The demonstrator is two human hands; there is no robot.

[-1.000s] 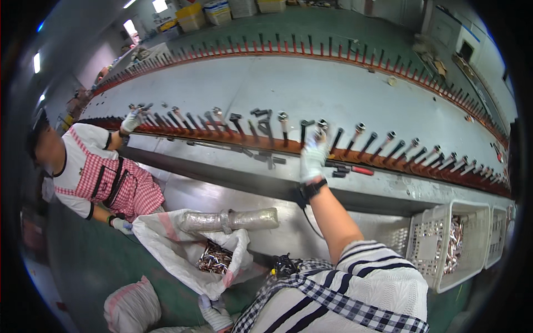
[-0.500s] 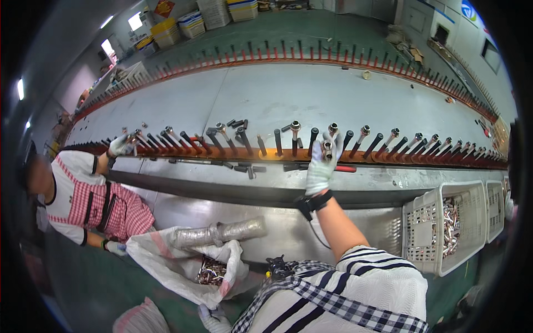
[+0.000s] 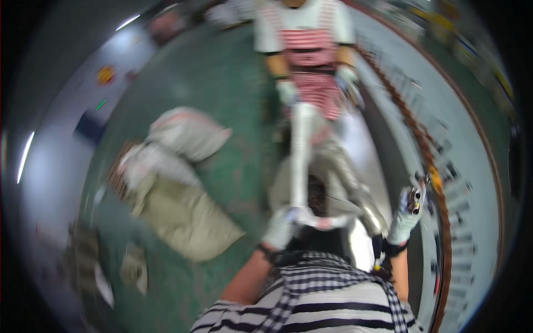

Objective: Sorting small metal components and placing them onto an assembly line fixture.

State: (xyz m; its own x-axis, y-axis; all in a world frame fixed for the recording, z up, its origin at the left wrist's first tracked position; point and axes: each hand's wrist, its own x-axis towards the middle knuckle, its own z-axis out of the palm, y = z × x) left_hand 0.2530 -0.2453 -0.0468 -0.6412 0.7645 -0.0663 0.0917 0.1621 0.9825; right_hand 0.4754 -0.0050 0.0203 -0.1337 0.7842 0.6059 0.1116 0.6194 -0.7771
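My left hand (image 3: 281, 228), in a white glove, is closed on the near rim of an open white woven sack (image 3: 300, 161). Dark, blurred metal pieces (image 3: 316, 194) lie inside the sack. My right hand (image 3: 407, 219), also gloved, is closed around a few shiny metal tube pieces (image 3: 414, 201) with round open ends, beside the edge of the long table. Across from me, a co-worker in a red checked apron (image 3: 311, 61) has one gloved hand (image 3: 287, 93) at the sack's far rim. That person's other hand (image 3: 348, 80) is near the table, its contents blurred.
A row of upright rods (image 3: 411, 119) on a rusty rail runs along the table (image 3: 477, 166) at my right. A silvery wrapped roll (image 3: 350, 175) lies along the sack's right side. Filled white sacks (image 3: 186, 133) and an olive sack (image 3: 191, 222) lie on the green floor at left.
My view has swung left toward the co-worker and the sack. My right hand has left the rods with the metal tube pieces in it. My left hand now grips the sack's rim.
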